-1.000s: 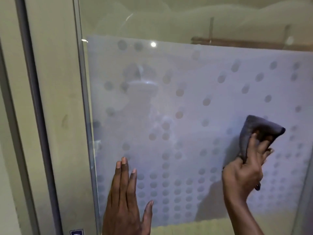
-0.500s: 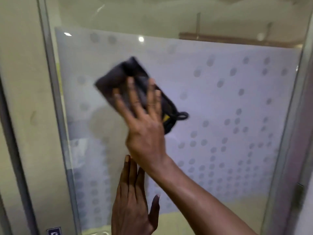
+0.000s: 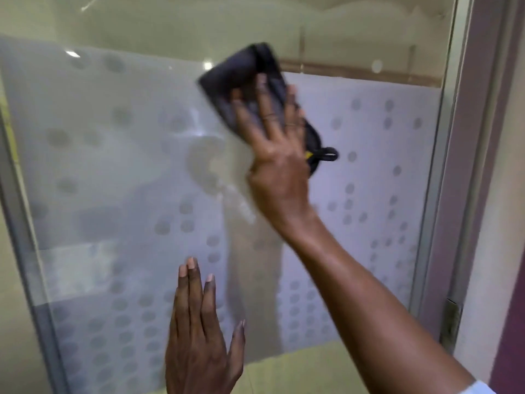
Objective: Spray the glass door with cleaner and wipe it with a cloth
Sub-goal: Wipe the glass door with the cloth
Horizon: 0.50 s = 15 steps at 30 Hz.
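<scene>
A glass door (image 3: 369, 166) fills the view, frosted with a pattern of grey dots below a band of plain glass at the top. My right hand (image 3: 277, 163) presses a dark grey cloth (image 3: 244, 78) flat against the upper middle of the glass, at the top edge of the frosted band. A small black loop on the cloth hangs out to the right of my palm. My left hand (image 3: 199, 336) lies flat on the lower glass, fingers pointing up and apart, holding nothing. No spray bottle is in view.
The door's metal frame (image 3: 443, 194) runs down the right side, with a hinge (image 3: 450, 322) low on it. A second metal edge (image 3: 22, 251) borders the glass on the left. A purple wall strip (image 3: 511, 322) stands at the far right.
My right hand swept the cloth from the right side up and left, then back right to the upper middle. My left hand stayed flat on the glass. The view shifted right.
</scene>
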### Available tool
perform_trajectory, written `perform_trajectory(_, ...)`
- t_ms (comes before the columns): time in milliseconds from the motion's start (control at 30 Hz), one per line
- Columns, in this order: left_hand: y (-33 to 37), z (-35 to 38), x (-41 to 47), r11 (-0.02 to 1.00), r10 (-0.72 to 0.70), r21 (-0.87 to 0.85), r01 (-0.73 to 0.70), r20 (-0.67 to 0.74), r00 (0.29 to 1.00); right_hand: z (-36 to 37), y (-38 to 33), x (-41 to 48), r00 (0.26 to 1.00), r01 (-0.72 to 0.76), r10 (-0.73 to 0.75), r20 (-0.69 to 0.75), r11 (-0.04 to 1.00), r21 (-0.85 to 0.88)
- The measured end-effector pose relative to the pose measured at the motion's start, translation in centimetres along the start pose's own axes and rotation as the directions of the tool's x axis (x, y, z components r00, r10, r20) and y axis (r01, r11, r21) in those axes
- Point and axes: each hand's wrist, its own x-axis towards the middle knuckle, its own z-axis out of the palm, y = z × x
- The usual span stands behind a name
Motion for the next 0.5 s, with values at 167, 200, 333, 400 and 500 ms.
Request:
perform_trajectory(167, 0.5, -0.3, 0.1, 0.999, -0.033, -0.007, 0.033, 0.008, 0.999, -3.1, 10.8, -0.7, 0.962, -0.259, 0.257, -0.093, 0.966, -0.01)
perform_trajectory(200, 0.6, -0.3, 0.2, 0.999, -0.034, -0.009, 0.035, 0.015, 0.999, -3.8, 12.5, -1.0, 0.947, -0.307, 0.305, -0.107, 0.952, -0.008)
perform_trajectory(333, 0.6, -0.6, 0.2, 0.999, -0.039, 0.011, 0.038, 0.041, 0.998, -6.6, 18.6, -2.1, 0.842, -0.524, 0.518, -0.148, 0.851, -0.003)
perform_trajectory(400, 0.3, -0.8, 0.1, 1.0, -0.019, 0.023, 0.018, 0.055, 0.998, -7.8, 20.6, -2.9, 0.794, -0.594, 0.588, -0.157, 0.805, 0.01)
perform_trajectory(500, -0.1, -1.2, 0.1, 0.999, -0.012, 0.034, 0.009, 0.097, 0.995, -8.2, 21.7, -3.7, 0.742, -0.652, 0.648, -0.172, 0.758, 0.041)
